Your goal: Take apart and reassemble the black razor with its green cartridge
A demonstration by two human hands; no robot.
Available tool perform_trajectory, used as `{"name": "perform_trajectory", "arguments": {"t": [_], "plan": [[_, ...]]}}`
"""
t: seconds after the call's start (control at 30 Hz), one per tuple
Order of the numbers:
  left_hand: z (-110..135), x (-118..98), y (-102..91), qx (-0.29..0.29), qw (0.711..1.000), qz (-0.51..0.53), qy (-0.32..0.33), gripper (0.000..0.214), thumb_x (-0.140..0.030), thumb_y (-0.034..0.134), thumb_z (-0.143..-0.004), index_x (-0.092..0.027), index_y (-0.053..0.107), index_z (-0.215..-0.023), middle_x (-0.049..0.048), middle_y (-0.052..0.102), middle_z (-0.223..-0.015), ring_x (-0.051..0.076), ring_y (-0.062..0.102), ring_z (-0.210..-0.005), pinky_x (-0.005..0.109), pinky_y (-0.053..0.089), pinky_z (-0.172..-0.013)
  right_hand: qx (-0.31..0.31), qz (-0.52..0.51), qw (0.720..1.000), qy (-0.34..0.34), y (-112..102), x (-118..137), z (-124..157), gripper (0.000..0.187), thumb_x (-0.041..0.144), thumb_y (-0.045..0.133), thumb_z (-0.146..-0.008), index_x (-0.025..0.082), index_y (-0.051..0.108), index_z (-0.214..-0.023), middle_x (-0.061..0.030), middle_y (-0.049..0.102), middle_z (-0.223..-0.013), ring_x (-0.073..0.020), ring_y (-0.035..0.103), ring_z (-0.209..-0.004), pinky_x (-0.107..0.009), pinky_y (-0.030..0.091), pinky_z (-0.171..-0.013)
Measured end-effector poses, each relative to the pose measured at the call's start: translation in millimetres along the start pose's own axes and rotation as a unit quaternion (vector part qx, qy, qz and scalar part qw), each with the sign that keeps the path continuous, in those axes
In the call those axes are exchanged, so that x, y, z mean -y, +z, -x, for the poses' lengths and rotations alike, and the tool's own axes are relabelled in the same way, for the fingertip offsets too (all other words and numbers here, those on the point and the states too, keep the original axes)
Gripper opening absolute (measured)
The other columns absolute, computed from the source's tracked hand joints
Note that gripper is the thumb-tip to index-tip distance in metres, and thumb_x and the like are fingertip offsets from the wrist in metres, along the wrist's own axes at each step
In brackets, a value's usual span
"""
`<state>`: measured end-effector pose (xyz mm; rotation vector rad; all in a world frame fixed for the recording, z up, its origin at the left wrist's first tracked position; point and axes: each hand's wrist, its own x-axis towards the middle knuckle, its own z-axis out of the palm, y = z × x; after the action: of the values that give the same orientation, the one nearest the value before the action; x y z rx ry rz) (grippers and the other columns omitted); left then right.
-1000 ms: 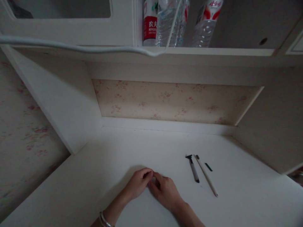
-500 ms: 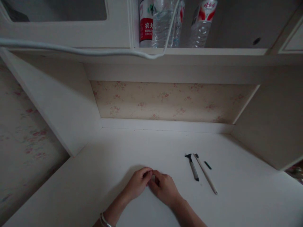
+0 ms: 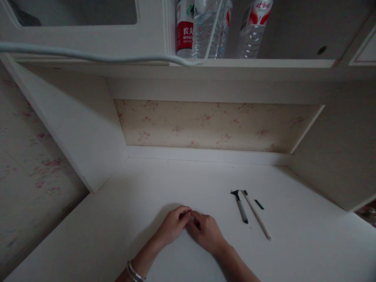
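A: The fingers (image 3: 185, 214) of both hands are curled in, and their tips meet in the middle. Are they holding something?

B: I cannot tell. The left hand (image 3: 173, 227) and the right hand (image 3: 208, 234) rest low on the desk (image 3: 176, 180) with their tips touching. Anything pinched there is hidden.

A: What are the big things here?

B: The white desk is the biggest. Over it is a shelf (image 3: 264, 63) with water bottles (image 3: 205, 27) on it, and a white cable (image 3: 88, 58) runs along its edge.

A: And the small things?

B: To the right of the right hand, near but apart, lie a long pale stick (image 3: 256, 215) and a shorter dark tool (image 3: 241, 208) just beside it. A tiny dark piece (image 3: 259, 204) lies on the stick's other side.

A: So how much is done?

B: I think all the work is at the fingertips, close to the person. The three bits on the right lie untouched — no hand is on them. More than that does not show.
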<state>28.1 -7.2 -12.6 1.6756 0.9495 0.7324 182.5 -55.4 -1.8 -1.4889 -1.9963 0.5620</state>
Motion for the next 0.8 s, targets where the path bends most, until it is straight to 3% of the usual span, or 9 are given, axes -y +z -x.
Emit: {"name": "perform_trajectory", "arguments": {"t": [0.5, 0.8], "plan": [[0.3, 2.1, -0.5, -0.012, 0.999, 0.023, -0.02, 0.034, -0.037, 0.052, -0.083, -0.012, 0.063, -0.105, 0.004, 0.063, -0.08, 0.012, 0.051, -0.059, 0.024, 0.04, -0.055, 0.036, -0.01, 0.998, -0.042, -2.1, -2.8, 1.0, 0.021, 0.025, 0.039, -0.095, 0.023, 0.06, -0.099, -0.0027, 0.07, -0.089, -0.0164, 0.065, -0.079, -0.021, 0.041, -0.07], [1.3, -3.7, -0.8, 0.001, 0.999, 0.025, -0.028, 0.03, -0.029, 0.053, -0.08, -0.011, 0.063, -0.102, 0.004, 0.064, -0.081, 0.011, 0.051, -0.058, 0.024, 0.039, -0.054, 0.032, -0.003, 0.999, -0.039, -0.1, -4.3, 3.7, 0.021, 0.025, 0.039, -0.096, 0.023, 0.06, -0.098, -0.0034, 0.069, -0.089, -0.0176, 0.065, -0.079, -0.022, 0.041, -0.07]]}}
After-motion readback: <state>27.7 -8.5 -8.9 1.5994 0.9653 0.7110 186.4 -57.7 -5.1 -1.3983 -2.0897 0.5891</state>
